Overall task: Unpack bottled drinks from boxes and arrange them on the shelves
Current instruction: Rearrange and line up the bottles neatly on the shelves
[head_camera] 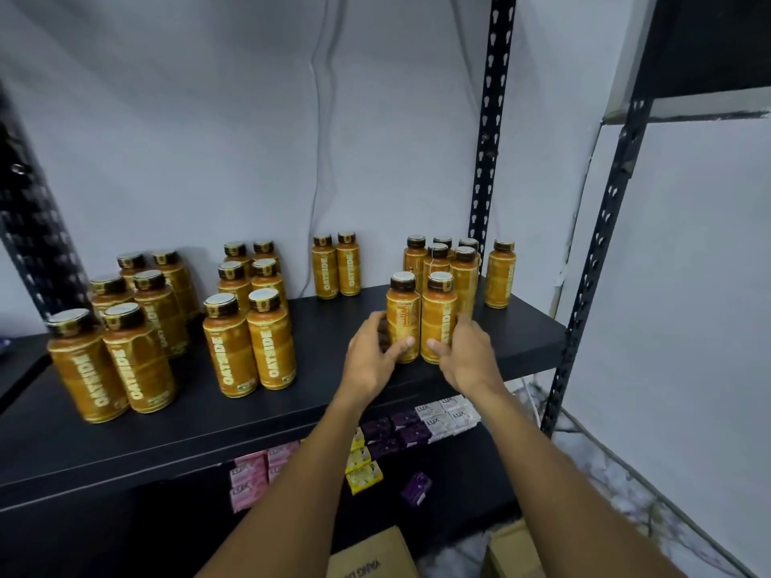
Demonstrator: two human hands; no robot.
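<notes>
Two golden-brown bottles with dark caps stand upright side by side near the front of the black shelf [292, 415]. My left hand [373, 354] grips the left bottle [402, 317] low on its body. My right hand [469, 354] grips the right bottle [438, 314] the same way. Both bottles touch the shelf board. Directly behind them several more bottles [452, 260] stand in pairs. Other groups of the same bottles [250, 327] stand in double rows further left.
A lone bottle [500, 273] stands by the black slotted upright [486, 160] at the right. The shelf below holds pink, yellow, purple and white soap packs [392, 435]. Cardboard boxes [371, 554] sit on the floor under my arms. A second rack upright [600, 244] stands at right.
</notes>
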